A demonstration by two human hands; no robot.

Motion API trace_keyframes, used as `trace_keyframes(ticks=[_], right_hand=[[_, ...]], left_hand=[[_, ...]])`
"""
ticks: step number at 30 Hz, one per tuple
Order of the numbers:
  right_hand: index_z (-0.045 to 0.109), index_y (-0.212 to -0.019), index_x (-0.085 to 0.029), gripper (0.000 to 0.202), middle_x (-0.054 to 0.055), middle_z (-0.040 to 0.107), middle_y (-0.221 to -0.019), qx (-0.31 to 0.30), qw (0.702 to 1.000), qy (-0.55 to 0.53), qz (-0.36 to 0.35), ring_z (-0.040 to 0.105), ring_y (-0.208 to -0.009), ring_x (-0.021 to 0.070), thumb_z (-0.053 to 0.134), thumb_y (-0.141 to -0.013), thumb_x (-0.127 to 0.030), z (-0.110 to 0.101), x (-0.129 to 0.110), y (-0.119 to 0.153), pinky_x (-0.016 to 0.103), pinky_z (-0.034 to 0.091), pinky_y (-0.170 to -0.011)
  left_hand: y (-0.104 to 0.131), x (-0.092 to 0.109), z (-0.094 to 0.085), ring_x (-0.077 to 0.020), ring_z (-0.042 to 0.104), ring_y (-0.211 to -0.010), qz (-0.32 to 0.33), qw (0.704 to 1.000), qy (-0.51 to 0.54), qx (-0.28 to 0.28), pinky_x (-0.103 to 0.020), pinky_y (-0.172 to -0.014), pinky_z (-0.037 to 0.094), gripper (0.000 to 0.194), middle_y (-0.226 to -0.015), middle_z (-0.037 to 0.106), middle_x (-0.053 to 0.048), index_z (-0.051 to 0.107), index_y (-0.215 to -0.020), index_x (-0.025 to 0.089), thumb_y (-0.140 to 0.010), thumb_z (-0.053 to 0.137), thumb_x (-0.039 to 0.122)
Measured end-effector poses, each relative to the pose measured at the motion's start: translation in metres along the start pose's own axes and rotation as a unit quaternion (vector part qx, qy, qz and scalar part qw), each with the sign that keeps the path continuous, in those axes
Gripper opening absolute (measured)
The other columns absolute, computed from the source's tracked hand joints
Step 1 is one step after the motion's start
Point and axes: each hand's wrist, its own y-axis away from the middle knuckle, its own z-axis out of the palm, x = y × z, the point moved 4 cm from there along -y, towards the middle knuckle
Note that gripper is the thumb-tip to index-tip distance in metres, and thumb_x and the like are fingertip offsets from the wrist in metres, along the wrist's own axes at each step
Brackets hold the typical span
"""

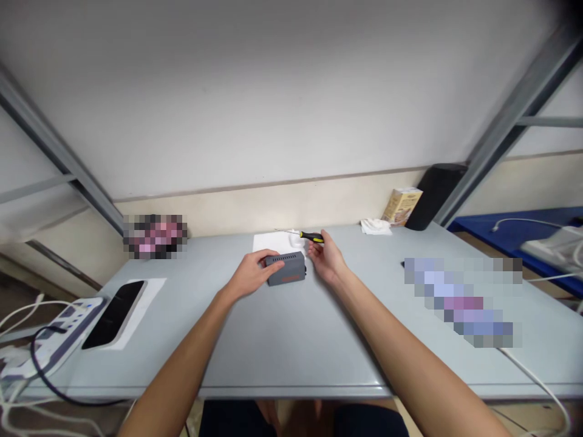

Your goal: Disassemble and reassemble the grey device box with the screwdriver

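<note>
Around the grey box (pixel 288 272) on the bench (pixel 300 340), clasp by fingers of the left hand (pixel 249 274); near the box's right end, screwdriver (pixel 311 237) gripped in those of the right hand (pixel 330 258).

My slim, black-and-yellow-handled screwdriver (pixel 312 237) lies above no pattern; my slotted rectangular box (pixel 286 270) is dark grey, marked in red. My desk (pixel 296 340) is pale blue-grey; near its far right corner, the tall cylinder (pixel 433 197) is black.
</note>
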Motion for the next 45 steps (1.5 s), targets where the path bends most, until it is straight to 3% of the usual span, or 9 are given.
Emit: trace_keyframes(ticks=[5,11,17,22,26,32,36,41,45], right_hand=[[0.064,-0.083,-0.020,0.026,-0.001,0.062,-0.055,-0.014,1.000,-0.002,0.015,0.056,-0.047,0.0092,0.055,-0.102,-0.034,0.002,0.009,0.001,0.017,0.052,-0.049],[0.065,-0.084,-0.020,0.025,0.000,0.062,-0.056,-0.034,0.999,0.004,0.019,0.056,-0.047,0.0094,0.054,-0.103,-0.032,0.008,0.017,0.005,0.017,0.051,-0.048],[0.064,-0.084,-0.021,0.021,-0.001,0.063,-0.060,-0.065,0.997,-0.039,-0.001,0.059,-0.051,0.0103,0.057,-0.099,-0.034,0.010,0.018,0.007,0.019,0.053,-0.052],[0.061,-0.086,-0.022,0.016,-0.001,0.061,-0.063,-0.085,0.989,-0.125,0.012,0.059,-0.055,0.0112,0.055,-0.097,-0.031,0.007,0.022,0.010,0.021,0.053,-0.054],[0.059,-0.082,-0.021,0.020,-0.001,0.058,-0.060,-0.078,0.994,-0.059,0.044,0.053,-0.049,0.0107,0.054,-0.096,-0.034,0.008,0.027,0.009,0.022,0.049,-0.051],[0.064,-0.082,-0.022,0.022,-0.003,0.058,-0.067,-0.113,0.982,0.016,-0.150,0.051,-0.056,0.0112,0.066,-0.089,-0.043,0.021,0.006,0.018,0.024,0.045,-0.053],[0.062,-0.079,-0.023,0.028,-0.004,0.053,-0.068,-0.113,0.972,0.022,-0.203,0.045,-0.054,0.0099,0.069,-0.086,-0.048,0.024,-0.001,0.027,0.025,0.041,-0.053],[0.058,-0.078,-0.023,0.034,-0.005,0.049,-0.063,-0.139,0.979,0.053,-0.141,0.041,-0.050,0.0102,0.066,-0.085,-0.055,0.028,0.015,0.036,0.026,0.040,-0.051],[0.061,-0.080,-0.023,0.034,-0.008,0.043,-0.054,-0.107,0.974,0.143,-0.141,0.040,-0.047,0.0113,0.065,-0.085,-0.057,0.025,0.022,0.033,0.026,0.037,-0.050]], left_hand=[[-0.002,-0.010,0.008,-0.0234,0.065,-0.092,0.006,0.998,-0.044,0.033,-0.036,-0.088,0.051,0.034,-0.108,0.077,-0.007,0.076,-0.108,0.021,-0.099,0.057,0.048],[-0.003,-0.012,0.017,-0.0258,0.061,-0.095,0.063,0.992,-0.106,0.004,-0.040,-0.092,0.048,0.039,-0.089,0.072,-0.008,0.072,-0.079,0.022,-0.104,0.047,0.039],[0.001,-0.008,0.018,-0.0259,0.063,-0.108,0.091,0.994,-0.058,-0.006,-0.041,-0.101,0.048,0.028,-0.109,0.076,-0.009,0.077,-0.112,0.023,-0.102,0.053,0.035],[0.002,-0.003,0.018,-0.0270,0.065,-0.110,0.098,0.994,-0.040,-0.017,-0.044,-0.106,0.046,0.022,-0.111,0.076,-0.009,0.077,-0.111,0.023,-0.094,0.063,0.026],[0.002,-0.003,0.019,-0.0270,0.066,-0.111,0.078,0.997,-0.020,-0.014,-0.044,-0.107,0.047,0.021,-0.113,0.077,-0.009,0.078,-0.108,0.024,-0.091,0.065,0.026],[0.000,-0.010,0.017,-0.0252,0.069,-0.110,0.033,0.999,0.026,-0.023,-0.042,-0.105,0.052,0.028,-0.120,0.077,-0.009,0.077,-0.116,0.022,-0.092,0.062,0.027],[-0.003,-0.016,0.014,-0.0249,0.068,-0.118,0.020,0.993,0.095,-0.066,-0.040,-0.105,0.052,0.043,-0.127,0.074,-0.011,0.073,-0.125,0.020,-0.084,0.063,0.016],[-0.004,-0.021,0.013,-0.0265,0.069,-0.119,-0.013,0.986,0.149,-0.068,-0.042,-0.107,0.052,0.050,-0.127,0.073,-0.013,0.068,-0.131,0.019,-0.081,0.071,0.021],[-0.003,-0.020,0.009,-0.0279,0.065,-0.127,-0.011,0.984,0.158,-0.086,-0.043,-0.109,0.051,0.049,-0.131,0.071,-0.012,0.069,-0.128,0.022,-0.081,0.078,0.026]])
